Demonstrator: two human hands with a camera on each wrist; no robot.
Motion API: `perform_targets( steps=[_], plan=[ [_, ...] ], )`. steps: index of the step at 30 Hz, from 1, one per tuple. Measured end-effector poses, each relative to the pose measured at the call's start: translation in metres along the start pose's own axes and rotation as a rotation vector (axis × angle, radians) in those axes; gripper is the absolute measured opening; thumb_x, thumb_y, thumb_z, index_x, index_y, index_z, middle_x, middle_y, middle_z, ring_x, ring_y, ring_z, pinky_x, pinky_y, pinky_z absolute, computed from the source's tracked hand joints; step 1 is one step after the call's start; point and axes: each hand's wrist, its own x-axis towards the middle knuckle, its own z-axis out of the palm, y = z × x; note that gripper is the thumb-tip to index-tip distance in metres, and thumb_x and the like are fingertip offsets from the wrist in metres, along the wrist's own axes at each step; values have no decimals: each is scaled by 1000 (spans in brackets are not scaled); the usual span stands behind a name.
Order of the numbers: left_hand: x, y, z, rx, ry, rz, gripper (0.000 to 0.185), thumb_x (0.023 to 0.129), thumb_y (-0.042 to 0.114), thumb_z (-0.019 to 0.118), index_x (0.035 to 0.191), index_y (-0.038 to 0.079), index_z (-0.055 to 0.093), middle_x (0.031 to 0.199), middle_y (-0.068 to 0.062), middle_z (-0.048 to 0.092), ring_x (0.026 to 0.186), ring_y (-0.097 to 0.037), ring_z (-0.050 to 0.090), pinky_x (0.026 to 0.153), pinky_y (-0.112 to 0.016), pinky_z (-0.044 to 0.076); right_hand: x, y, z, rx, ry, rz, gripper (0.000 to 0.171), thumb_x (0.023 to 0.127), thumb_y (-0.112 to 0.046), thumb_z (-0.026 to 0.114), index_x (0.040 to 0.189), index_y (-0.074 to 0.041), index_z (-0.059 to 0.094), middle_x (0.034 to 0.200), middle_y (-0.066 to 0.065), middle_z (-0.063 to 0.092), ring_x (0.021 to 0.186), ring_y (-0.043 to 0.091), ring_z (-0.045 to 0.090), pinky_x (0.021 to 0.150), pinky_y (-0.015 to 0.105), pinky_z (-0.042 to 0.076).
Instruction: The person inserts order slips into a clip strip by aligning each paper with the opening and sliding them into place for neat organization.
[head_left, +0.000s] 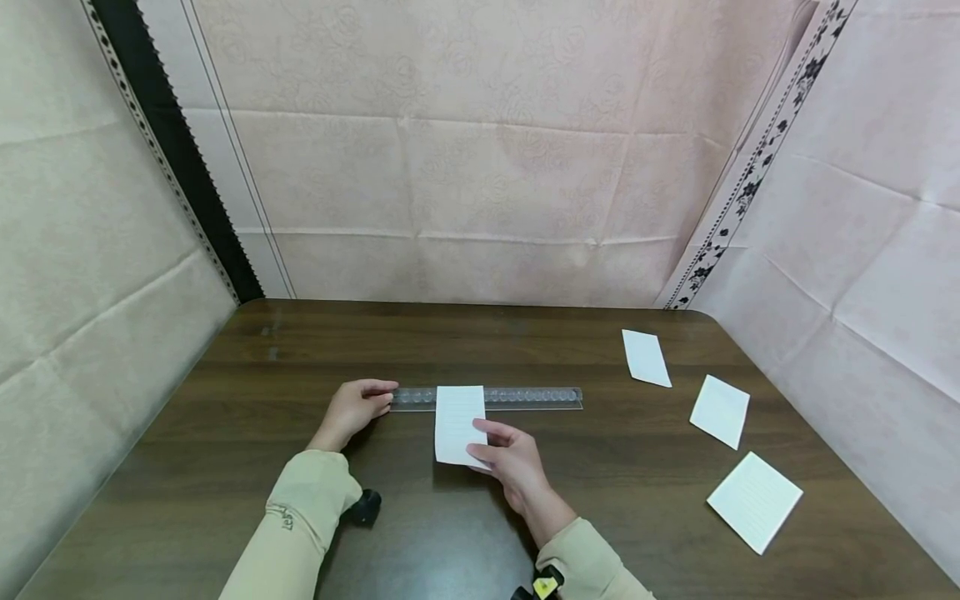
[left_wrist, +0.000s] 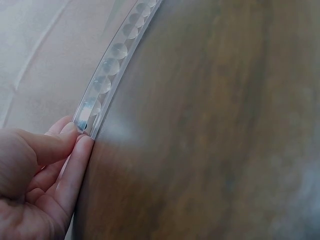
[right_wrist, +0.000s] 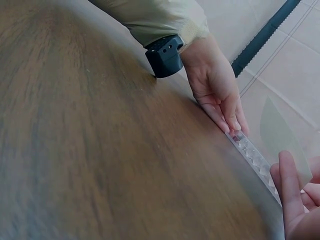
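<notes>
Nearest to the camera I see the two beige sleeves, and in front of them both hands are working on the dark wooden table [head_left: 225, 500]. The right hand [head_left: 510, 467] holds the lower edge of a white paper slip [head_left: 457, 421], thumb on top and fingers curled under, as far as I can tell. The slip lies across the transparent ruler [head_left: 525, 397], so its upper end covers a part of the ruler near the middle. The left hand [head_left: 352, 410] pinches the left end of the ruler with the fingertips [left_wrist: 80, 145] and keeps it flat on the table.

My judgement is that the work is somewhere in the middle. Three other paper pieces [head_left: 720, 410] lie apart on the right side of the table, well away from the hands, and they look already finished or put aside; I cannot tell which. The slip in hand is aligned against the ruler, but I see no fold or tear in it yet. So what is left, I think, is to work this slip along the ruler edge.
</notes>
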Motion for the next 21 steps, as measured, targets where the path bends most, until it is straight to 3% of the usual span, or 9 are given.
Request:
perform_targets(
  steps=[21],
  plan=[
    [0, 2, -1, 12, -7, -9, 25, 89, 5, 62, 114, 1, 65, 116, -19, 60, 87, -17, 61, 77, -27, 54, -3, 1, 9, -11, -18, 8, 39, 76, 6, 72, 115, 5, 63, 111, 18, 55, 77, 17, 60, 72, 31, 56]
  ],
)
